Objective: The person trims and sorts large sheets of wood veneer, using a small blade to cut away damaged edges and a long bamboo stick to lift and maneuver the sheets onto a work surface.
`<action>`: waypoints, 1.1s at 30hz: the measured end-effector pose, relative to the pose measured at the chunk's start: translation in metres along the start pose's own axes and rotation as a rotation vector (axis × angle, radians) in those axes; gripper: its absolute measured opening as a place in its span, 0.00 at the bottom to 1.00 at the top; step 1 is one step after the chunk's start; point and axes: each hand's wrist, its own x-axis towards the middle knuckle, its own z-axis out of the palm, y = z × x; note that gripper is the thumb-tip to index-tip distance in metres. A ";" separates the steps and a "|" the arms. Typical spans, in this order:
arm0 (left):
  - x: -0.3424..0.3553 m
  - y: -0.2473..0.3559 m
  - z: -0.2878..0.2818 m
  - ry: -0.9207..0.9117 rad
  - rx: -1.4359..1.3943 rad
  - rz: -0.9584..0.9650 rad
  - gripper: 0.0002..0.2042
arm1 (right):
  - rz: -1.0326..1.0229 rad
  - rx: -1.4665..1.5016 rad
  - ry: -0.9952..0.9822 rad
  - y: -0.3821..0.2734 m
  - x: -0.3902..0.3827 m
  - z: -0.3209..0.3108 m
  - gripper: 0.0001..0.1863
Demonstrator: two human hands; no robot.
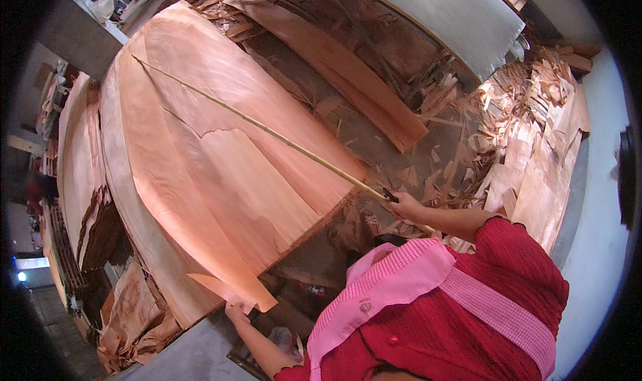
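My right hand (pixel 406 208) is wrapped round the near end of a long, thin pale stick (pixel 267 128). The stick stretches away to the far left, over a wide stack of reddish wood veneer sheets (pixel 221 113). A small dark object (pixel 390 195) shows at the same grip; its kind is not clear. At the stack's near left corner, my left hand (pixel 237 310) pinches the end of a narrow, lighter veneer strip (pixel 234 291). That strip curls up a little at the end and lies along the top of the stack.
More veneer stacks (pixel 80 174) stand on the left. Torn veneer scraps (pixel 528 134) pile up on the right, and a long veneer piece (pixel 334 67) lies on the floor beyond the stack. A pale grey surface (pixel 184 354) borders my left arm.
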 end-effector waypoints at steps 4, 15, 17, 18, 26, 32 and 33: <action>-0.016 0.019 0.016 -0.061 -0.242 0.071 0.21 | -0.133 -0.079 0.008 0.024 0.015 -0.003 0.10; 0.000 -0.005 0.003 0.594 0.057 0.041 0.25 | 0.076 0.000 -0.040 -0.007 0.002 -0.003 0.09; -0.006 0.009 0.008 0.604 0.277 0.020 0.28 | -0.022 -0.034 -0.020 0.012 0.015 -0.005 0.10; -0.015 0.027 0.015 0.541 0.470 -0.004 0.27 | -0.008 -0.026 -0.007 0.016 0.018 -0.005 0.10; -0.026 0.052 0.015 0.259 0.783 -0.034 0.18 | 0.021 0.038 -0.018 0.001 0.009 -0.009 0.12; -0.029 0.073 0.055 0.071 0.177 0.263 0.18 | -0.034 0.044 0.026 -0.009 -0.004 -0.011 0.13; -0.037 0.084 0.058 0.013 0.116 0.265 0.20 | -0.041 0.048 0.031 -0.013 -0.006 -0.012 0.13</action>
